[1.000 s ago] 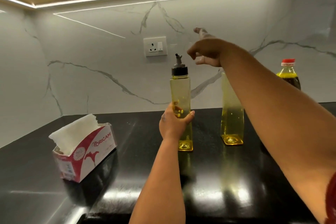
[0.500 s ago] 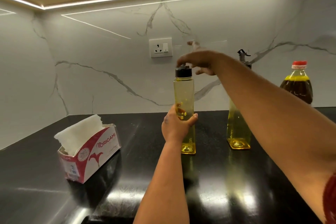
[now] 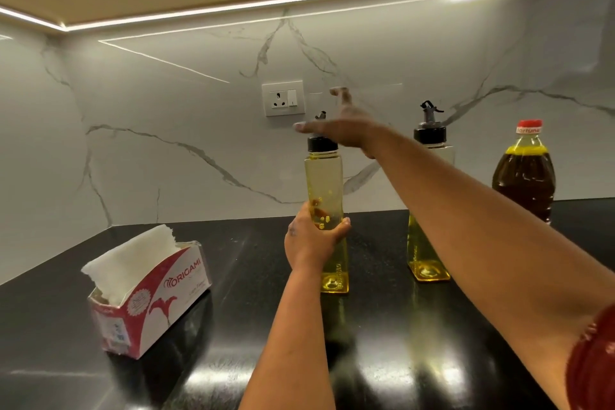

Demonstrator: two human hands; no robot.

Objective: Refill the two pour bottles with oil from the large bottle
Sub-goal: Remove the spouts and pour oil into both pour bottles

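Two tall square yellow pour bottles with black spout caps stand on the black counter. My left hand (image 3: 311,240) grips the middle of the left pour bottle (image 3: 324,183). My right hand (image 3: 346,125) hovers at this bottle's black cap (image 3: 320,143), fingers spread over the spout; whether they grip the cap is unclear. The second pour bottle (image 3: 427,253) stands to the right, partly behind my right forearm. The large bottle (image 3: 523,181) of dark oil, with a red cap, stands at the far right by the wall.
A red and white tissue box (image 3: 149,293) with white paper sticking out sits at the left on the counter (image 3: 233,343). A wall socket (image 3: 283,98) is set in the marble backsplash. Cabinets with a light strip hang overhead.
My right hand has swung from above the second bottle leftward and down onto the cap of the left bottle. My left hand keeps its hold. The view has shifted slightly.
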